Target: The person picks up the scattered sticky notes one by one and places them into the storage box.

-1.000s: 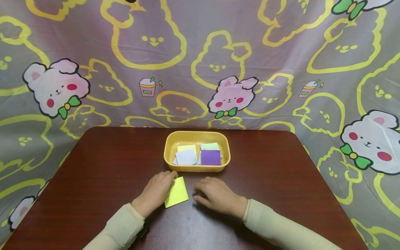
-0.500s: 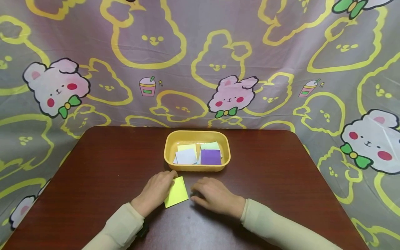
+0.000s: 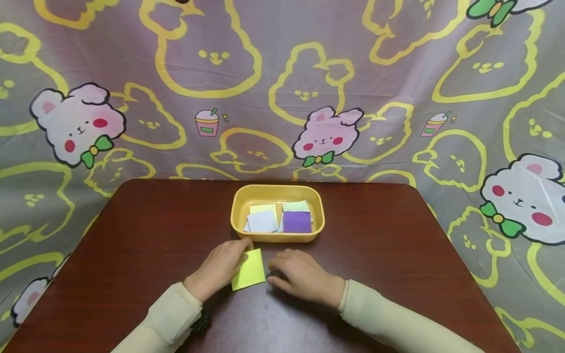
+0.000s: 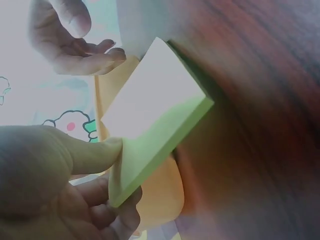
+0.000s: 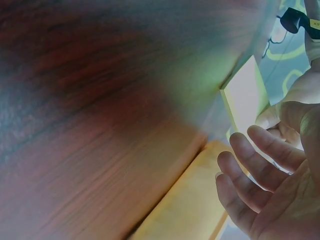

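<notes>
A yellow sticky note pad (image 3: 248,270) is pinched at its left edge by my left hand (image 3: 218,267). In the left wrist view the thumb lies on top of the pad (image 4: 155,95) and the fingers curl beneath it; the pad looks tilted and raised off the table. My right hand (image 3: 304,277) hovers just right of the pad with nothing in it. Its loosely bent fingers (image 5: 260,170) are spread in the right wrist view, apart from the pad (image 5: 246,95).
Just beyond the hands stands a yellow plastic basket (image 3: 278,238). Inside are a purple pad (image 3: 297,222), a white pad (image 3: 262,221), a pale yellow one and a pale green one. All rest on a dark wooden table (image 3: 145,235), with a patterned curtain (image 3: 265,73) behind.
The pad has tipped and shifted slightly upward in my left hand. My right hand has crept a little to the left, closer to the pad.
</notes>
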`<state>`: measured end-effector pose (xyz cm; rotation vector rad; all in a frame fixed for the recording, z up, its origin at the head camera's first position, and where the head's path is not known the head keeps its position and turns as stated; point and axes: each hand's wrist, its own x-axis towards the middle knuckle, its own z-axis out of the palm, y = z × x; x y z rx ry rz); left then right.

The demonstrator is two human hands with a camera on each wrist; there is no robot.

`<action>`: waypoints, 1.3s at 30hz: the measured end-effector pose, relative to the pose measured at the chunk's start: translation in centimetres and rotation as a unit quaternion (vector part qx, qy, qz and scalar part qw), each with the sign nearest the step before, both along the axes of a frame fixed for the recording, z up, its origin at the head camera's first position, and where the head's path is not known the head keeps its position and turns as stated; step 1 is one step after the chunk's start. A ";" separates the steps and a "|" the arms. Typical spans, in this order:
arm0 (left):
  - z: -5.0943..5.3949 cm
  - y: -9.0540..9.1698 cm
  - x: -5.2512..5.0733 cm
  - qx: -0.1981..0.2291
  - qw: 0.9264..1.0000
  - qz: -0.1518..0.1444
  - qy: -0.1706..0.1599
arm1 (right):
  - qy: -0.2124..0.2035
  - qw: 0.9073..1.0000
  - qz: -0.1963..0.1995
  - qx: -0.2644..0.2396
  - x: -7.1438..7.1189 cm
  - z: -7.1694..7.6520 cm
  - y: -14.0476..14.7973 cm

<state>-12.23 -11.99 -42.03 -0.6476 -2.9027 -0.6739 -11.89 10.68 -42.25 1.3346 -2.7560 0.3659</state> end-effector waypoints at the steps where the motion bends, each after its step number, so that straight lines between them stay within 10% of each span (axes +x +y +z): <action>1: 0.1 0.0 0.0 0.002 1.000 0.000 -0.001 | 0.000 1.000 0.000 0.000 0.0 0.0 0.0; 39: 2.2 -0.4 -0.7 0.010 0.999 -0.020 -0.034 | 0.010 1.000 0.005 0.000 -0.1 1.4 -0.3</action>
